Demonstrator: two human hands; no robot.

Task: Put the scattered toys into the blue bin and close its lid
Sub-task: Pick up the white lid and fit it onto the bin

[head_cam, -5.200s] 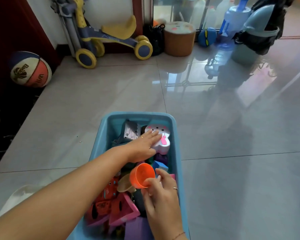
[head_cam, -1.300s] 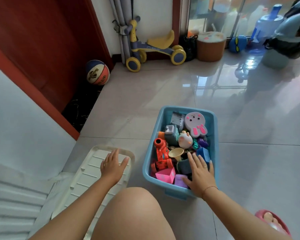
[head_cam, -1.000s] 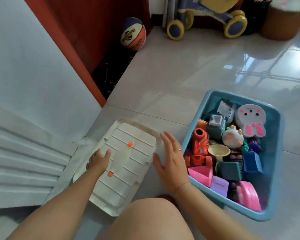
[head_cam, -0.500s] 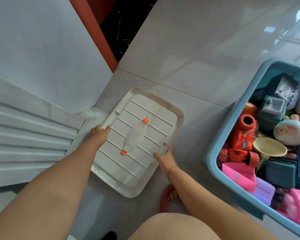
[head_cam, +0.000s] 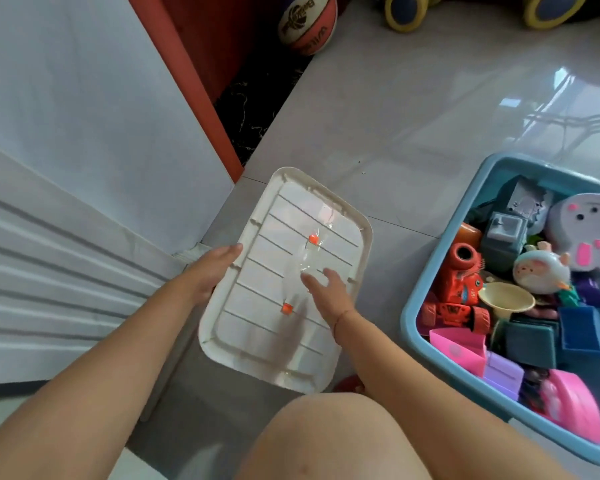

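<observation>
The white ribbed lid (head_cam: 257,327) lies underside up, tilted, just left of the blue bin (head_cam: 417,299). My left hand (head_cam: 210,271) grips the lid's left rim. With fingers spread, my right hand (head_cam: 329,292) hovers over the lid's ribbed face beside a clear handle strip with two orange ends (head_cam: 300,268), and it holds nothing. The bin stands uncovered at the right, packed with toys: a red toy truck (head_cam: 459,289), a white rabbit toy (head_cam: 589,223), a beige cup (head_cam: 506,299), and pink, purple and blue blocks.
A white wall panel (head_cam: 84,116) and a red door frame (head_cam: 201,81) close off the left side. A basketball (head_cam: 307,24) and the wheels of a ride-on toy (head_cam: 400,10) sit at the back. My bare knee (head_cam: 326,438) fills the bottom middle, over grey tiled floor (head_cam: 395,116).
My right hand left the lid's right rim and now hovers over its ribbed face. The lid has shifted slightly toward the bin, still held by my left hand.
</observation>
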